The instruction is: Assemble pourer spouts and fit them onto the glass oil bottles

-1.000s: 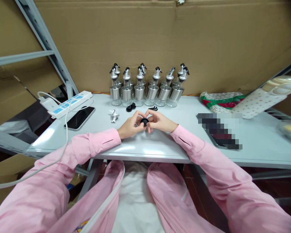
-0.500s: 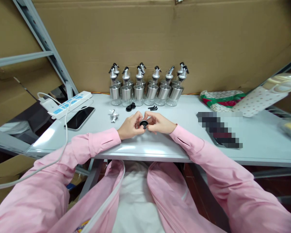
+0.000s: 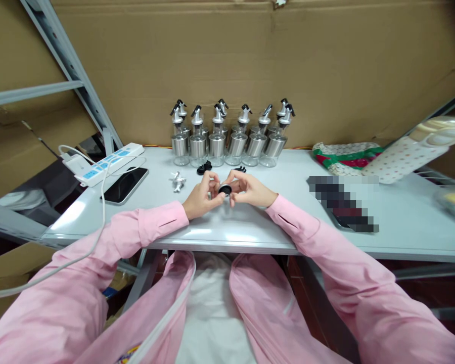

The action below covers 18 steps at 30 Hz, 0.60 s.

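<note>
Between my two hands is a bottle pourer top (image 3: 225, 189), a black round stopper with a silvery rim, its underside tilted toward me just above the table. My left hand (image 3: 203, 196) pinches it from the left, thumb below and fingers curled behind. From the other side, my right hand (image 3: 248, 190) grips it with thumb and fingertips. Loose silver pourer spouts (image 3: 178, 182) lie left of my left hand. Beyond my fingers are black round stoppers (image 3: 203, 168) and small black levers (image 3: 240, 169), the latter partly hidden by my right hand.
Several glass and steel oil bottles (image 3: 217, 144) with pourers stand in rows before the cardboard wall (image 3: 227, 60). A power strip (image 3: 111, 164) and phone (image 3: 124, 185) occupy the left. On the right lie a blurred-out dark object (image 3: 343, 205), a patterned cloth (image 3: 345, 151) and a dotted white cylinder (image 3: 398, 154).
The pourer top has tilted and risen slightly between my fingers, its silvery rim now showing more. My right thumb and fingers have shifted on it. Everything on the table stays put.
</note>
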{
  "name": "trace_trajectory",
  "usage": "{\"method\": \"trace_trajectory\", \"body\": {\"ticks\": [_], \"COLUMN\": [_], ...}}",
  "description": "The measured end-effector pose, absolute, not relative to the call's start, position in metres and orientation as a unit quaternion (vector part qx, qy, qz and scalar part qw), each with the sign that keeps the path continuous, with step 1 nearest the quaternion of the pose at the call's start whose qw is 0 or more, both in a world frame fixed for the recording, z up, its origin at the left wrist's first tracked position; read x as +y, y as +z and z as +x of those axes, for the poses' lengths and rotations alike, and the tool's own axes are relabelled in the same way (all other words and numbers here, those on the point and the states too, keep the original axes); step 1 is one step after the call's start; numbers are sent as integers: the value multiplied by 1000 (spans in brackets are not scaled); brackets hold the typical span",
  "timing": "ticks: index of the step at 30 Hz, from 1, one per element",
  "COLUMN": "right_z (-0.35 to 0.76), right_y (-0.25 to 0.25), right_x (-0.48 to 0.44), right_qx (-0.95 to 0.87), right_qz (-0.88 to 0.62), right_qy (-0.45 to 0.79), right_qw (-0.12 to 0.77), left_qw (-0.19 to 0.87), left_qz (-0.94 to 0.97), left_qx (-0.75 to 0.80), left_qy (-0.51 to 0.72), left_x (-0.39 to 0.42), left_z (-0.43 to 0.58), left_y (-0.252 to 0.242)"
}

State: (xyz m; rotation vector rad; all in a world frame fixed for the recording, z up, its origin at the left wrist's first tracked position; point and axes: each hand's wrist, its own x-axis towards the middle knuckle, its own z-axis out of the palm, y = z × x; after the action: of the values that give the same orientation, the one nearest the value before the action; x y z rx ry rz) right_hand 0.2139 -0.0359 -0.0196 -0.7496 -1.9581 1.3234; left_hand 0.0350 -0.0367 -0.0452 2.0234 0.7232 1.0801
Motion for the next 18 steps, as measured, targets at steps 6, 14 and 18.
{"method": "trace_trajectory", "body": {"ticks": [6, 14, 18], "right_z": [218, 226, 240], "right_y": [-22, -14, -10], "right_x": [-27, -25, -10], "right_qx": [-756, -728, -724], "right_qz": [-313, -329, -436], "right_qy": [393, 423, 230], "right_qw": [420, 428, 482], "left_qw": [331, 338, 350], "left_qz": [790, 791, 802], "left_qx": [254, 254, 236], "left_qy": [449, 441, 423], "left_x": [-28, -28, -31], "left_z": [34, 34, 34], "left_y": [-47, -46, -44]}}
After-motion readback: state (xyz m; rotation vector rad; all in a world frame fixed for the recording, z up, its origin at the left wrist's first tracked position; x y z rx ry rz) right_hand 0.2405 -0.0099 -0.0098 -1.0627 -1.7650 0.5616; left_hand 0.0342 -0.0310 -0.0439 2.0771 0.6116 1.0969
